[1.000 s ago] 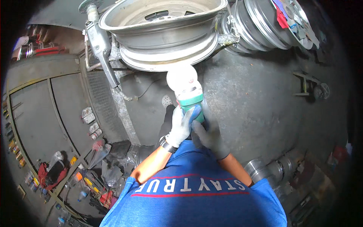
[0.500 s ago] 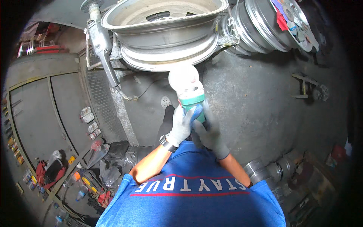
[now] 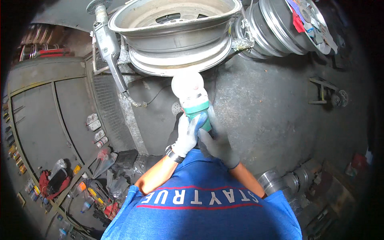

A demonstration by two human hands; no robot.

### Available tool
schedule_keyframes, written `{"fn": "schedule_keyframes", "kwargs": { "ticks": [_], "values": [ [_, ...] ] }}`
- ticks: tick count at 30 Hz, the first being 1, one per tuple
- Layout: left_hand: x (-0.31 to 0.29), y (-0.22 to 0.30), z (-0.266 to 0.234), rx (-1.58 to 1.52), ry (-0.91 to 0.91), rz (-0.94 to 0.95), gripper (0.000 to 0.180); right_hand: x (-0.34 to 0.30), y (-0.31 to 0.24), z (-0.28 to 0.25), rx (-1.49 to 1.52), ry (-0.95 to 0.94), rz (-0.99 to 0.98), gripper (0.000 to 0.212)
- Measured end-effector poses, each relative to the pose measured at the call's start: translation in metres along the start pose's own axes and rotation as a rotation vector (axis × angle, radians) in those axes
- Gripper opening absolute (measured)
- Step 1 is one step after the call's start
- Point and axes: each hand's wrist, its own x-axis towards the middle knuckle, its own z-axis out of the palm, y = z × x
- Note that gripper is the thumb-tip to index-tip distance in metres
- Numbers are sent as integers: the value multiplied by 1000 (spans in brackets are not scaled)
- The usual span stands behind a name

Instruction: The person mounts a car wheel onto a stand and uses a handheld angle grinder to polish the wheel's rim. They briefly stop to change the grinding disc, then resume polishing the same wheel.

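Note:
In both gloved hands I hold a green angle grinder with a round white disc, overexposed on its face. My left hand wraps the green body from the left, its blue-coated fingers across the front. My right hand, grey-gloved and partly smeared, closes round the lower right side of the body; some of its fingers are hidden. Just beyond the disc stands a silver wheel rim, resting on another rim. Whether the disc touches the lower rim cannot be made out.
A grey power tool with a long handle hangs left of the rims. More rims bearing rags and discs stand at the right. A small wheeled frame is on the floor. Bags and bottles lie at lower left.
The grinder and both hands have shifted slightly left, with the disc now a little lower and further left along the lower rim. My grip looks unchanged.

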Motion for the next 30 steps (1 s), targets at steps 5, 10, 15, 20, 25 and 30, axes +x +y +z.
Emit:
{"fn": "schedule_keyframes", "kwargs": {
  "ticks": [5,10,15,20,25,30],
  "values": [
    [3,-7,7,-71,23,-26,35,0,2,-6,40,-2,-36,79],
    [15,-9,23,-10,-32,-27,36,-3,5,-19,-113,121,-13,79],
    [8,-6,18,-239,11,1,37,-3,-18,-10,-100,55,124,80],
    [10,-9,16,-268,-71,-17,38,-1,-25,-11,-97,44,81,77],
    [17,1,28,-267,-139,-39,36,-5,-19,-19,-6,110,137,74],
    [13,-5,24,-389,-103,-45,36,-3,-27,-13,-51,70,96,74]
  ]
}}
